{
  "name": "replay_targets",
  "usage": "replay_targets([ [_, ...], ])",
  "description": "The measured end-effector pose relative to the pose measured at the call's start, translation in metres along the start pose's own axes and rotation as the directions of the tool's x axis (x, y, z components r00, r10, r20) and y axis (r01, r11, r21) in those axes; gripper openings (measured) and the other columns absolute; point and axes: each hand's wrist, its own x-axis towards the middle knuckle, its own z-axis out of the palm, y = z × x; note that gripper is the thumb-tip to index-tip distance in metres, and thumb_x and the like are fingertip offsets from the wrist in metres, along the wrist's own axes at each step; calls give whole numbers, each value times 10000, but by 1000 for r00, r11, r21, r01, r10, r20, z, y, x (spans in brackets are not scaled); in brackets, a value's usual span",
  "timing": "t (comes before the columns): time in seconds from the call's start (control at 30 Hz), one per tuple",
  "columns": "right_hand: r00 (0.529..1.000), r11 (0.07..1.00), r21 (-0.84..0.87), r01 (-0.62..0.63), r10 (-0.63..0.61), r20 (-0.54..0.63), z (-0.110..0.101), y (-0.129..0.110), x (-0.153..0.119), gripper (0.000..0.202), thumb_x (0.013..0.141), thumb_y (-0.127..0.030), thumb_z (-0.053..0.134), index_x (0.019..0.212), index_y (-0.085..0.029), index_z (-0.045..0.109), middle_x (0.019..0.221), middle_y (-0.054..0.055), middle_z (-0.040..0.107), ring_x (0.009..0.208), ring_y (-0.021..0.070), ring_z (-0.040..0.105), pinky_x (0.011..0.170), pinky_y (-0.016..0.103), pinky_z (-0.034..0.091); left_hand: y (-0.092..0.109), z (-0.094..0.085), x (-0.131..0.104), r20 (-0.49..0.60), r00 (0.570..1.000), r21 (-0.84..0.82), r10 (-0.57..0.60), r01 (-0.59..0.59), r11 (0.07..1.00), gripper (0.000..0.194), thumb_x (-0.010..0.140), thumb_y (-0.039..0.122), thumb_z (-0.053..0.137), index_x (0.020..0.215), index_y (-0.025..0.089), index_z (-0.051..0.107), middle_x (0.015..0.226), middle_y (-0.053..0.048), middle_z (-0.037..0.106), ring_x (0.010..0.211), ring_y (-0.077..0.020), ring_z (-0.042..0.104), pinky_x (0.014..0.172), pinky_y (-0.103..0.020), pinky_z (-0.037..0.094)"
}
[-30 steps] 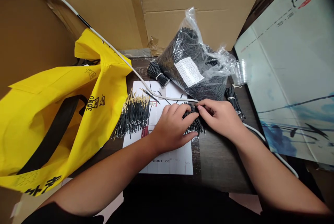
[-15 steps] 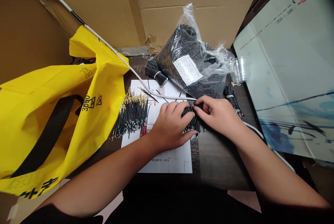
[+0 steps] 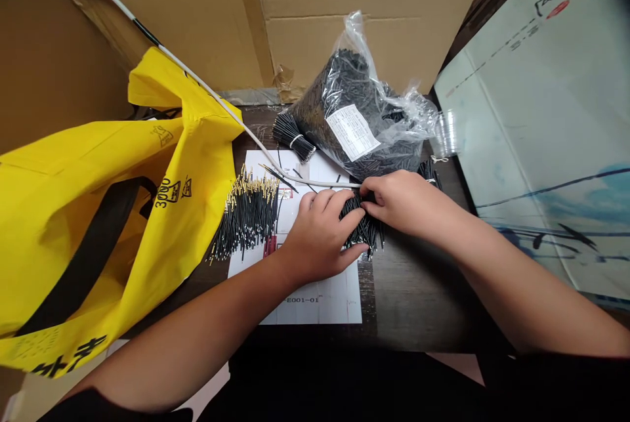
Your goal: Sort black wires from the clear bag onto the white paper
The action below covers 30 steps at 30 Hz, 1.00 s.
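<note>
My left hand [image 3: 319, 235] rests over the left side of a loose pile of short black wires [image 3: 365, 228], fingers apart and curved, with the thumb at the pile's lower edge. At the pile's upper right, my right hand [image 3: 394, 202] has its thumb and index finger pinched together; what lies between the tips is too small to make out. Left of my left hand lies another heap of black wires with gold tips [image 3: 250, 209], partly over a printed white sheet [image 3: 315, 307]. A few single wires lie on the sheet.
Behind the hands stands a clear bag of black pieces [image 3: 339, 94] with a label. Near it are tied wire bundles [image 3: 294, 138] and clear cups [image 3: 445, 133]. A white cable [image 3: 211, 90] crosses the table. A yellow bag [image 3: 207, 146] lies left, a pale printed board [image 3: 541, 146] right, cardboard [image 3: 344, 2] behind.
My right hand has shifted slightly left and up, its forearm lying flatter, and its thumb and index finger are closer together. My left hand has barely moved.
</note>
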Motion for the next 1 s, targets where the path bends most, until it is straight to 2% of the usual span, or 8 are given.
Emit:
replay_targets([
  [0.23,999,997,-74,29,-27,23,1,2,3,148,873,-293,575,916,-230,702,731,30,681,666,183,592,592,284,286,1,0,-1,9,1000,-3,-1,1,1000,487,896,547,621,1223,186,635,1399,-161,548,1195,-357,498,973,-519,379],
  [0.4,998,991,-121,64,-63,7,-1,0,2,165,891,-250,548,974,-206,684,739,43,683,650,184,603,579,284,273,0,-1,0,13,1000,-10,-4,4,1000,483,902,544,611,1227,188,637,1404,-156,546,1199,-357,496,976,-522,377],
  [0.73,997,991,-107,82,-82,7,1,4,3,178,900,-207,518,938,-207,692,759,46,696,644,168,586,590,278,280,1,-4,-1,23,1000,-24,-5,6,1000,464,906,527,614,1223,189,641,1405,-157,551,1187,-352,501,966,-517,373],
  [1.0,996,995,-46,93,-93,8,-1,9,0,146,895,-236,579,966,-220,706,740,17,689,627,148,557,587,272,285,1,-3,-1,23,1000,-5,-7,7,1000,447,908,524,610,1199,186,643,1388,-156,561,1168,-349,505,952,-511,374],
])
